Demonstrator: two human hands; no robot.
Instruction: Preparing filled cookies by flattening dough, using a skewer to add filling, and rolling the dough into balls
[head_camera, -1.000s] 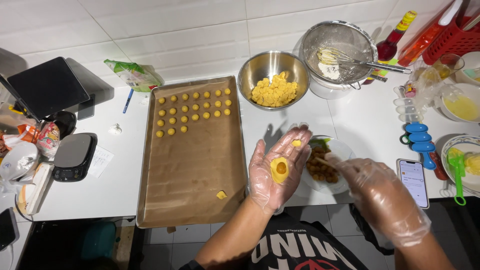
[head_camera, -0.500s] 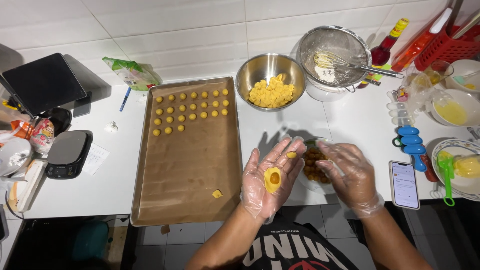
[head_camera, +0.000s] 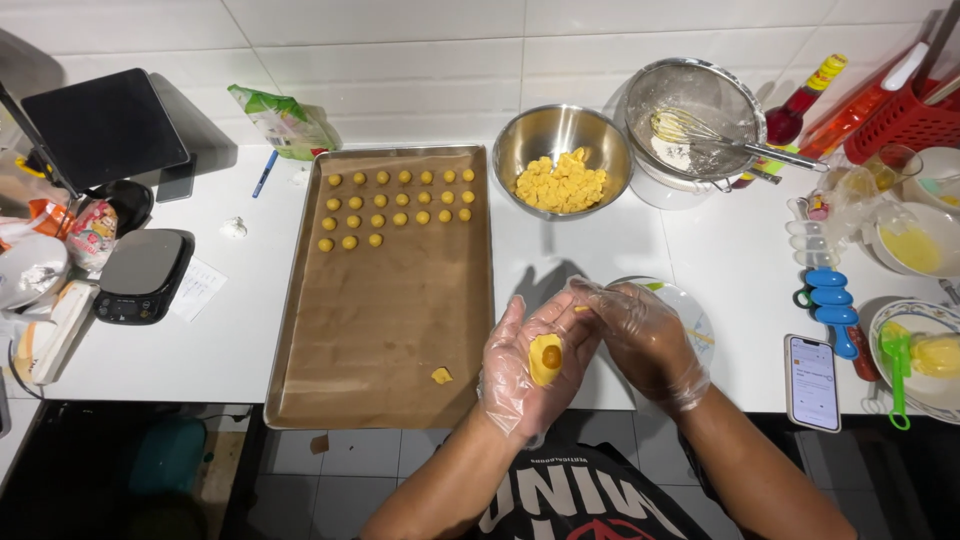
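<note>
White tiles and a white countertop are being shown from above, crowded with baking gear. A flattened oval of yellow dough, with a darker filling at its centre, is being cradled in the open palm of the left hand, whose fingers are being kept loosely spread inside a thin clear glove. The right hand, gloved likewise, is being curled, its fingertips pinching at the left fingertips; anything pinched there is too small to make out. Small dough balls are being lined up on a brown-papered metal tray. A steel bowl is holding crumbly dough. A plate behind the hands is being mostly hidden.
</note>
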